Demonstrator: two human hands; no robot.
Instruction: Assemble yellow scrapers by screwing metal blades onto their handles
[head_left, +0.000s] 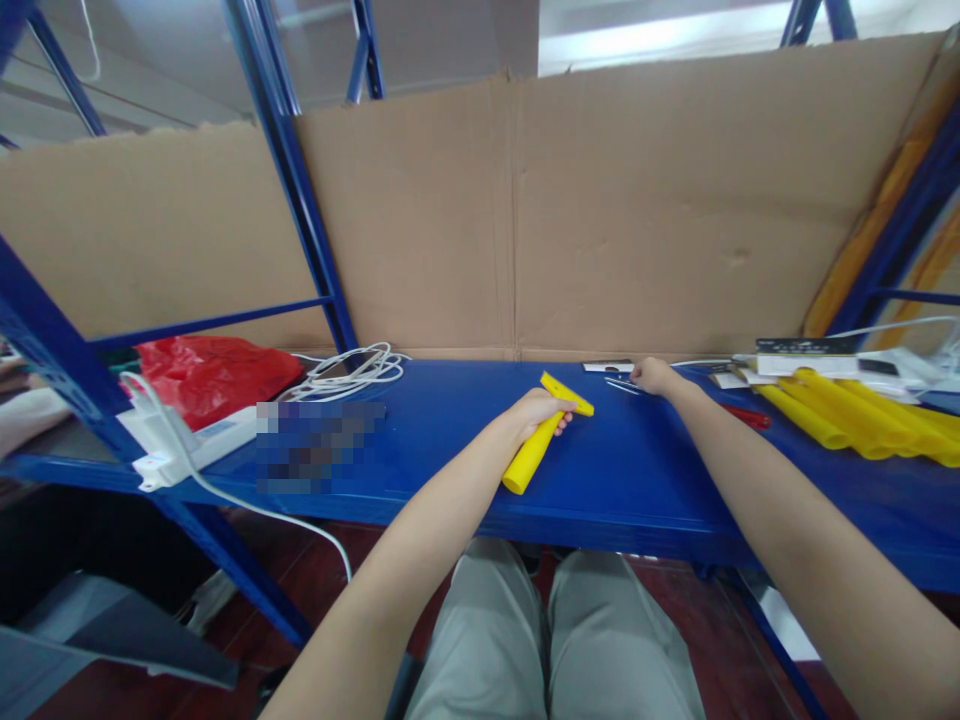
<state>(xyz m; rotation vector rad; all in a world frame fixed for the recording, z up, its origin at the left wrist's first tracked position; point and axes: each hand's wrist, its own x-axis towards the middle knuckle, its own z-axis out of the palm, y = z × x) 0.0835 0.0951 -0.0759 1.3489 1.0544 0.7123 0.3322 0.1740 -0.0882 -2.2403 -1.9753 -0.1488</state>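
My left hand (541, 408) is wrapped round a yellow T-shaped piece (529, 458) that has a thick tube-like handle and a narrow crossbar at its far end. The piece lies at a slant above the blue shelf top (465, 400), its handle end towards me. Farther back and to the right, my right hand (654, 376) is closed in a pinch near the shelf surface. Beside its fingertips are some thin, shiny metal pieces (622, 386), too small to name. What the fingertips hold, if anything, is hidden.
Several yellow tubes (862, 415) lie at the right, near a red-handled tool (746, 415). At the left are a white power strip (225, 435), a coiled white cable (352, 372) and a red plastic bag (217, 375). A cardboard panel (600, 220) stands along the back.
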